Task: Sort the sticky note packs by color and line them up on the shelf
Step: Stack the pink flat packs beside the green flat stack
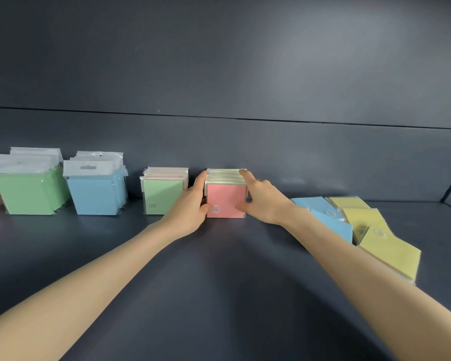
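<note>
The dark grey shelf [219, 269] runs wide and matte under a back wall [219, 61] of the same colour, crossed by one thin seam. Both hands clasp an upright row of pink sticky note packs [225, 200] at the middle: left hand [190, 204] pressed to its left side, right hand [264, 199] to its right, each grip closed against it. Green packs [163, 196] stand just left; blue packs [328, 217] and yellow packs [380, 235] lie loose at right.

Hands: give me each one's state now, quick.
Left hand: closed on the pink row's left side.
Right hand: closed on its right side.
</note>
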